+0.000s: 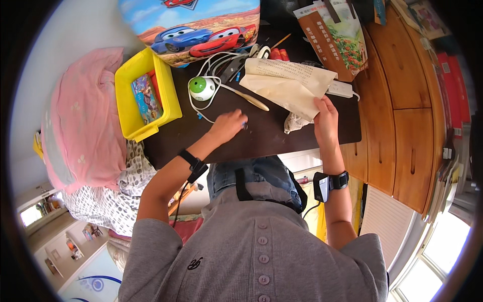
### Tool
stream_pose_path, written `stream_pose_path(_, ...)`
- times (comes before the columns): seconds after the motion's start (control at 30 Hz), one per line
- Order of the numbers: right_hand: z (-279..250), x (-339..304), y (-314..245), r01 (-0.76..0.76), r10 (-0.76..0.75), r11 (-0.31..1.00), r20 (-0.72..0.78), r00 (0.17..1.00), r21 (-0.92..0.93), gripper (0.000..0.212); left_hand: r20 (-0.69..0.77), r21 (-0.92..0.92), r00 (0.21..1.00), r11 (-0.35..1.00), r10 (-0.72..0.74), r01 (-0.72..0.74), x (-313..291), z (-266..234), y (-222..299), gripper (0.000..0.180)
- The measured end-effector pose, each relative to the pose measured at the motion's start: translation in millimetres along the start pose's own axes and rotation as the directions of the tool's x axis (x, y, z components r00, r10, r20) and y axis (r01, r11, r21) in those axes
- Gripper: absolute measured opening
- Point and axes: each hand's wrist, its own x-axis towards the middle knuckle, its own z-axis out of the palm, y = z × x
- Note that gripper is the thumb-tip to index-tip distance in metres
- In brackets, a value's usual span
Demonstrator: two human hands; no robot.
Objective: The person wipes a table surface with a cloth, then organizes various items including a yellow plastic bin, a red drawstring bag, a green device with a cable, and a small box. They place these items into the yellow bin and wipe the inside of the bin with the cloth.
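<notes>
My right hand pinches the lower right corner of a cream sheet of paper covered in printed lines, which is lifted and slightly curled over the dark table. Below the sheet, close to that hand, lies a crumpled whitish cloth or tissue. My left hand is closed low over the tabletop, left of the paper. A small blue bit shows at its fingertips, too little to name. Just beyond it are a white cable, a round green-and-white device and a tan handle.
A yellow bin holding a colourful box stands at the left. Behind are a case with cartoon cars and a brown-and-white paper bag. A white power strip lies right of the paper, near wooden drawers.
</notes>
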Motion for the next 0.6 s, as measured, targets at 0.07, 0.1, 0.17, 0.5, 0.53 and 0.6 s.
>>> stream_pose_path(0.07,8,4,-1,-0.017,0.017,0.999,0.015,1.0,0.027,0.017,-0.132,0.034,0.98,0.987,-0.15,0.155,10,1,-9,0.02)
stream_pose_path(0.1,10,4,-1,-0.03,0.028,0.999,0.04,0.999,0.038,0.016,-0.117,0.083,0.971,0.973,-0.206,0.217,9,5,-13,0.021)
stream_pose_path(0.17,17,5,-2,-0.044,0.039,0.998,0.099,0.994,0.054,0.015,-0.107,0.181,0.942,0.925,-0.319,0.334,11,10,-24,0.023)
stream_pose_path(0.5,54,-4,-13,-0.188,0.159,0.981,0.375,0.913,0.041,0.024,0.222,-0.943,0.858,-0.326,-0.463,0.068,-14,-142,-9,0.059)
stream_pose_path(0.53,61,-6,-11,-0.196,0.177,0.981,0.393,0.902,0.008,0.025,0.189,-0.972,0.849,-0.218,-0.494,0.09,-21,-150,-8,0.063)
stream_pose_path(0.6,75,-9,-10,-0.185,0.196,0.98,0.462,0.865,-0.07,0.026,0.215,-0.956,0.845,-0.283,-0.489,0.079,-42,-168,-10,0.045)
